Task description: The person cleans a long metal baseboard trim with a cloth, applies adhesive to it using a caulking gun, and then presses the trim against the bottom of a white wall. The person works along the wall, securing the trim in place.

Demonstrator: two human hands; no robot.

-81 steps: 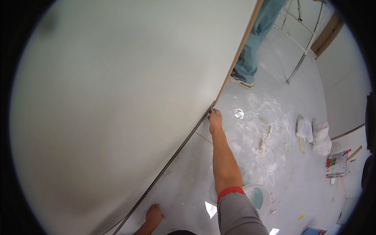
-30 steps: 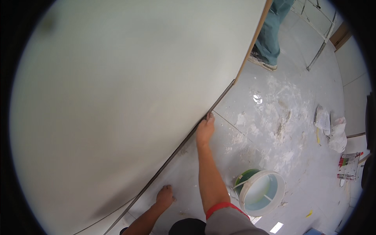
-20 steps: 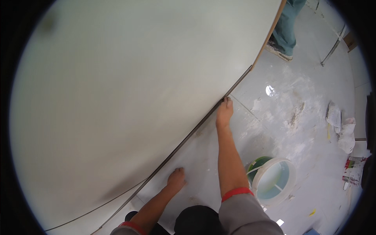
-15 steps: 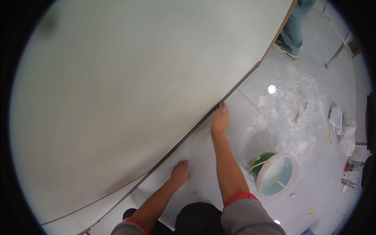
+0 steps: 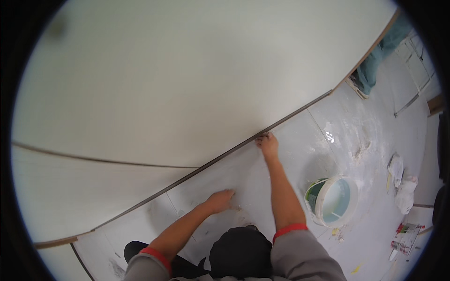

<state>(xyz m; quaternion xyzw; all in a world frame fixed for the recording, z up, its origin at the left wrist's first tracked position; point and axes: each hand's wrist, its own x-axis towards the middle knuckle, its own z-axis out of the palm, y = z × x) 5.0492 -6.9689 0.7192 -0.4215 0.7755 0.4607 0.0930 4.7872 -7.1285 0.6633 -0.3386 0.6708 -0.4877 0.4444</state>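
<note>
A large white wall panel fills the upper left, with a dark trim strip along its lower edge by the floor. At that strip, the bent fingers of my right hand close on its near edge. My left hand is over the floor, apart from the strip, its fingers curled together. Whatever may be in those fingers is hidden. Right of my right forearm stands a green and white bucket holding pale bluish liquid.
Another person's teal trouser leg and shoe show past the panel's far right end. On the right lie white crumpled bags and a red and white container. White smears mark the grey tiled floor. My knee juts up at the bottom.
My view has turned, so the strip lies flatter and more of the panel's left part shows. My right hand stays at the strip; my left hand now points more to the right.
</note>
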